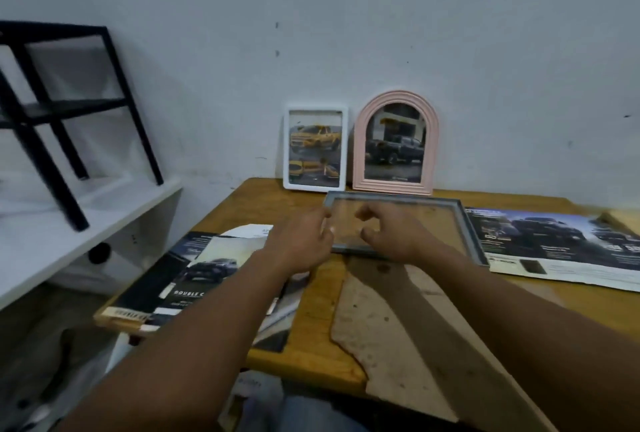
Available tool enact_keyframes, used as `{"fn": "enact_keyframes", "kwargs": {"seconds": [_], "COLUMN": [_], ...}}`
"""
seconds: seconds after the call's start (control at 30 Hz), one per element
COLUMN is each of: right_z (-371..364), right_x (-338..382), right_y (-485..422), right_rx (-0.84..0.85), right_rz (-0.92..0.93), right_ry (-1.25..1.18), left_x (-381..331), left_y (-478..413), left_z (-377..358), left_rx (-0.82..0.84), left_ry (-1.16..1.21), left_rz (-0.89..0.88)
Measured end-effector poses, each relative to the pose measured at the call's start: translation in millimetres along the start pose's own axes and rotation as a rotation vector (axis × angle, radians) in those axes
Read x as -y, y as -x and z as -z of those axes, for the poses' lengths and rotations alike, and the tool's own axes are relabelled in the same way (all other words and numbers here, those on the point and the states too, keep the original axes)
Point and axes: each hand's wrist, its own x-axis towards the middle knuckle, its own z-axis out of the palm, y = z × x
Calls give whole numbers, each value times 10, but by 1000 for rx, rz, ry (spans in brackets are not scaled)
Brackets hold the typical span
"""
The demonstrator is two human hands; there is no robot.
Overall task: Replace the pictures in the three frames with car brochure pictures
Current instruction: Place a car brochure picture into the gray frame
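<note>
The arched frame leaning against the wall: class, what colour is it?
Pink. The arched frame shows best in the head view, the only one given.

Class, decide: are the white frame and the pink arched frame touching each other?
Apart. The head view shows a strip of wall between the white frame and the pink arched frame.

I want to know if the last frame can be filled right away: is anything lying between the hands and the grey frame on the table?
Nothing visible does. The left hand and right hand are already over the grey frame, which lies flat on the wooden table with only clear glass showing the wood beneath.
</note>
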Motion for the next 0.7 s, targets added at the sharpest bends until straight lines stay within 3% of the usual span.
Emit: {"fn": "enact_keyframes", "kwargs": {"seconds": [0.17, 0.47, 0.7], "right_z": [-670, -1142, -1200], "right_x": [538, 790, 990], "right_y": [87, 284, 178], "right_rx": [-9, -29, -29], "right_rz": [194, 67, 12], "right_ry": [66, 281, 9], "left_x": [777, 1104, 1175], "left_y": [418, 779, 791], "left_z": [41, -204, -173], "left_rx": [-66, -95, -97], "left_ry": [-21, -4, -13], "left_rz": [117, 149, 173]}}
